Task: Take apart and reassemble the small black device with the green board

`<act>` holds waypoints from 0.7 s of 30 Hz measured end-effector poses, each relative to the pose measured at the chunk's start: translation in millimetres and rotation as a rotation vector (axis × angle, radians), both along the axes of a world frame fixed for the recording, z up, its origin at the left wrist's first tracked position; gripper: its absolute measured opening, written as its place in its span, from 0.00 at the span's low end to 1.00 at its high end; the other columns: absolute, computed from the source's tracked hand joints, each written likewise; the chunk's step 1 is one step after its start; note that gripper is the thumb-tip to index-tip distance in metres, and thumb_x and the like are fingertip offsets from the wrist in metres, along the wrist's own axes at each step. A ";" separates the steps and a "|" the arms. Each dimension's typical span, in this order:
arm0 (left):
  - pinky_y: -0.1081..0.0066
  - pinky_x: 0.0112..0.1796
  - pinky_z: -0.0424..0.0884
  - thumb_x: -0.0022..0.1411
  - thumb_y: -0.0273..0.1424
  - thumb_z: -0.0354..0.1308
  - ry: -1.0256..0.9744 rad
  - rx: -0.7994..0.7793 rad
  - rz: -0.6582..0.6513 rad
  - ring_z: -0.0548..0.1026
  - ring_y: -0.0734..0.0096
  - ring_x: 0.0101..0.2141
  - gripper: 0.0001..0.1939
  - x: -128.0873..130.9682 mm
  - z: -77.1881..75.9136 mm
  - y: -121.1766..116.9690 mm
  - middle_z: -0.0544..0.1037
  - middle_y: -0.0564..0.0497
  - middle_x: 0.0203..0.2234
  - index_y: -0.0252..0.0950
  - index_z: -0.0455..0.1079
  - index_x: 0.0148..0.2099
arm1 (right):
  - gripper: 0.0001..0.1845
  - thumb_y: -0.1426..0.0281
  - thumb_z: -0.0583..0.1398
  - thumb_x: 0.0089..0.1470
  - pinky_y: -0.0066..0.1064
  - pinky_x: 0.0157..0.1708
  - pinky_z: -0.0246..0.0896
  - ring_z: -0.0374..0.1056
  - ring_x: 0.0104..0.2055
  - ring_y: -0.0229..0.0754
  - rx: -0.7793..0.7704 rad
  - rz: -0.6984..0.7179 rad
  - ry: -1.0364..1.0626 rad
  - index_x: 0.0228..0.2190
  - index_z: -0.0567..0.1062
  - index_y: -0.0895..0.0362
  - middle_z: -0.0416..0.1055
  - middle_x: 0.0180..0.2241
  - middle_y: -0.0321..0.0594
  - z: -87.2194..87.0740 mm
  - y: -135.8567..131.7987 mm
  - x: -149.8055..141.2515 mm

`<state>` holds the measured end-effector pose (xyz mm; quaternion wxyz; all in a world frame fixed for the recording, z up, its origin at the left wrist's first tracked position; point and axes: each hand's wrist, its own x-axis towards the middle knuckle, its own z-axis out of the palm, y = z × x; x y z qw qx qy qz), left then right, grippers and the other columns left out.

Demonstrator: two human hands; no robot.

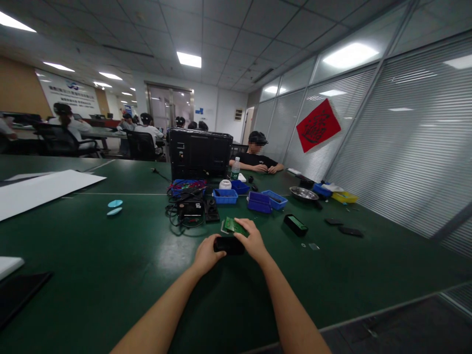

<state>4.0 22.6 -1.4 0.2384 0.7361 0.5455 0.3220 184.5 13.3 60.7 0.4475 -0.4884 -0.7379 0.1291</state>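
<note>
Both my hands meet over a small black device (229, 245), flat like a phone, held just above the dark green table (110, 255). My left hand (207, 253) grips its left end with fingers curled. My right hand (251, 240) closes over its right end from above. Just beyond my right hand lies a green circuit board (233, 225) on the table. A black device with a green face (295, 224) rests to the right, with a small clear piece (314, 246) near it.
Behind the board sit a black unit with tangled cables (190, 210), several blue bins (225, 196), a black monitor back (199, 153) and a metal bowl (304, 193). A seated person (257, 160) works at the far side. White sheet (40, 189) lies left.
</note>
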 end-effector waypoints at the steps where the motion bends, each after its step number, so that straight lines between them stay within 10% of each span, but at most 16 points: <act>1: 0.72 0.39 0.62 0.42 0.30 0.63 0.006 -0.004 0.008 0.70 0.67 0.39 0.25 0.2 0.4 -0.1 0.73 0.52 0.37 0.39 0.64 0.46 | 0.23 0.72 0.58 0.46 0.37 0.51 0.51 0.58 0.48 0.42 -0.003 0.028 -0.027 0.46 0.69 0.51 0.66 0.44 0.39 0.4 -1.5 -2.4; 21: 0.71 0.42 0.62 0.43 0.32 0.62 0.032 -0.040 0.011 0.69 0.65 0.42 0.28 0.6 7.6 -2.5 0.73 0.50 0.41 0.39 0.63 0.49 | 0.22 0.73 0.59 0.45 0.36 0.47 0.53 0.59 0.45 0.42 -0.210 0.150 -0.244 0.45 0.70 0.52 0.68 0.43 0.38 1.9 -3.4 0.0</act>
